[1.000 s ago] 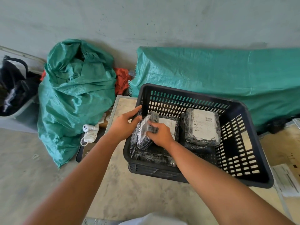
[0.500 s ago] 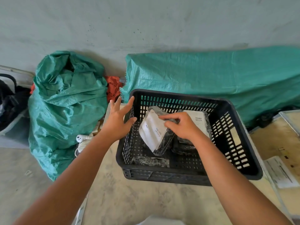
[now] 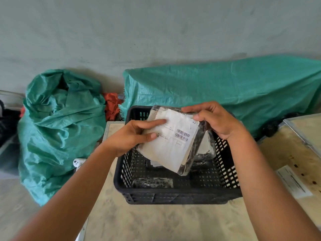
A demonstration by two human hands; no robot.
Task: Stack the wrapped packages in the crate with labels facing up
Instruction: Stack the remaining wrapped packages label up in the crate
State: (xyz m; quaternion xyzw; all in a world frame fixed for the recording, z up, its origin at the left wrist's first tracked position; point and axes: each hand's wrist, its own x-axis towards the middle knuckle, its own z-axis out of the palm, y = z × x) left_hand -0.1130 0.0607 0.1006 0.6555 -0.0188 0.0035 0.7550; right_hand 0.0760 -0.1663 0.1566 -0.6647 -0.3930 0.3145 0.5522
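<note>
Head view: both hands hold one wrapped package (image 3: 171,143) tilted above the black crate (image 3: 175,193), label toward the camera. Left hand (image 3: 132,136) has fingers (image 3: 152,122) pinching the package's left edge, thumb on the label. Right hand (image 3: 215,119) is clamped over the top right corner.

In the crate: one package (image 3: 205,146) at the back right, label partly visible; one (image 3: 152,182) against the near wall, no label showing; something under the held one, can't tell what.

Progress looks mid-task. Left: lay this one flat, label up, then check the near one. Crate sits on the bench (image 3: 156,221).
</note>
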